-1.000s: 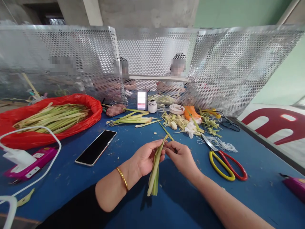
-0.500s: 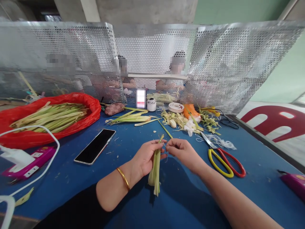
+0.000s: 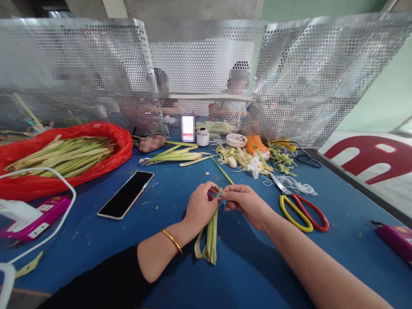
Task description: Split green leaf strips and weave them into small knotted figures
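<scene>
My left hand (image 3: 202,207), wearing a gold bangle (image 3: 171,240), is closed around the top of a small bundle of pale green leaf strips (image 3: 210,240). The loose ends of the strips hang down and spread apart over the blue table. My right hand (image 3: 241,201) pinches a thin thread (image 3: 224,207) at the tip of the bundle, its fingertips almost touching those of the left. The knot or wrap at the tip is too small to make out. To the right lie scissors (image 3: 298,210) with one yellow and one red handle, near a tangle of white string (image 3: 299,185).
A red plastic bag (image 3: 124,143) full of long strips (image 3: 71,156) stands at left, by a phone (image 3: 126,195) and a purple power strip (image 3: 40,219). More strips (image 3: 178,156), trimmings (image 3: 234,156) and a tape roll (image 3: 236,140) lie ahead. Behind a perforated metal screen (image 3: 206,51) people sit.
My left hand has turned over from palm-up to knuckles-up, its fingers moving to the bundle's tip. The bundle's lower ends have fanned out. My right hand stays by the tip.
</scene>
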Motion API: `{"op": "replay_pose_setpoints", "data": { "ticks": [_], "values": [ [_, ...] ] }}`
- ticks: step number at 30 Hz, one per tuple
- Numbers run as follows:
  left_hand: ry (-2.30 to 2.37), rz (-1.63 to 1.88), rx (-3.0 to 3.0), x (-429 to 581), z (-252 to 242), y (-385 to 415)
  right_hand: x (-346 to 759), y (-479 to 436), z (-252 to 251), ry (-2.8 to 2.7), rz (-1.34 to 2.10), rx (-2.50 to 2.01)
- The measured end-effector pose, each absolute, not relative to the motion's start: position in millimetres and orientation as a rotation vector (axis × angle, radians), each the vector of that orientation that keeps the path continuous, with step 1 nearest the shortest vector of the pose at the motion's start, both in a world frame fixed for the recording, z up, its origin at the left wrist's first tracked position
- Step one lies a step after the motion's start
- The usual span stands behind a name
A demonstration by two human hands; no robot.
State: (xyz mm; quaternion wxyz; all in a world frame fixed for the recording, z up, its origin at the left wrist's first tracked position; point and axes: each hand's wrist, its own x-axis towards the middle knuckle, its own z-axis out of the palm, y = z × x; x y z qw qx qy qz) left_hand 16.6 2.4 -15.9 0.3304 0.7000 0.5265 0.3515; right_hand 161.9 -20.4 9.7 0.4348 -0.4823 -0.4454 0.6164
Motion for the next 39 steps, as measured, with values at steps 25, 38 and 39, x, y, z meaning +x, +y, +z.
{"op": "replay_pose_setpoints", "data": {
  "ticks": [25, 38, 39],
  "values": [
    [1.225, 0.719, 1.694, 10, -9, 15, 169, -9, -8, -2.061, 0.521, -1.623],
    [1.08, 0.59, 1.347, 13, -4, 14, 180, -8, 8, -1.998, 0.978, -1.505],
    [1.08, 0.587, 1.359, 14, -5, 14, 182, -8, 10, -1.947, 1.064, -1.458]
  ]
}}
